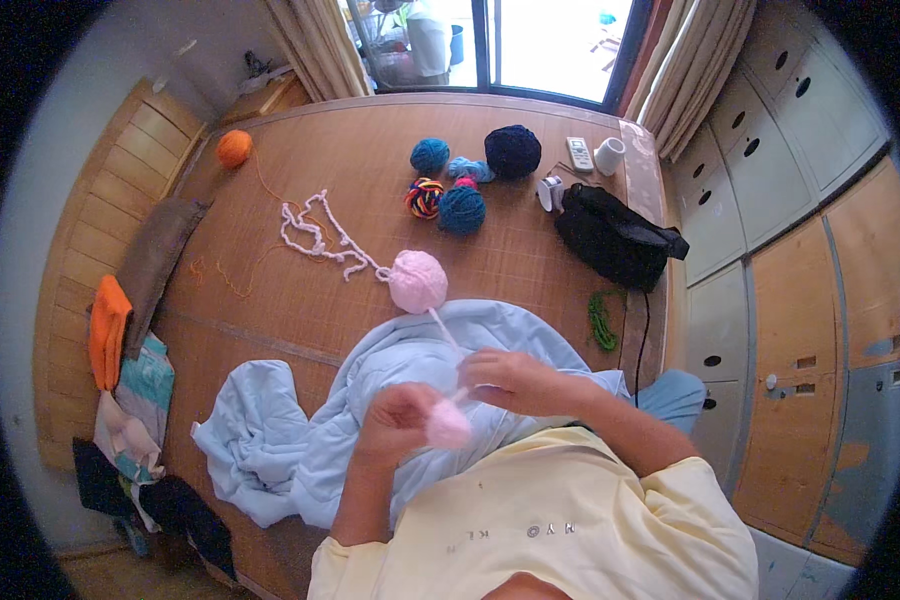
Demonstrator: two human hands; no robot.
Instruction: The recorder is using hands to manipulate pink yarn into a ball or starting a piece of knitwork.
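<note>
My left hand [397, 421] is closed on a small pink ball of yarn [448, 424], which looks blurred, near my chest. Beside it, my right hand [499, 379] pinches the pink yarn strand [446, 330]. That strand runs up to a larger pink yarn ball [418, 281] at the edge of the light blue blanket [412, 352] over my lap. From the larger ball's far side, a thick, loosely tangled pink length [322, 232] spreads to the left across the brown mat.
Several yarn balls, including a navy one [513, 151], lie ahead. An orange ball [234, 149] trails thread at the far left. To the right are a black bag [615, 232], a remote control [579, 154], a white cup [610, 156] and a green yarn bundle [602, 322].
</note>
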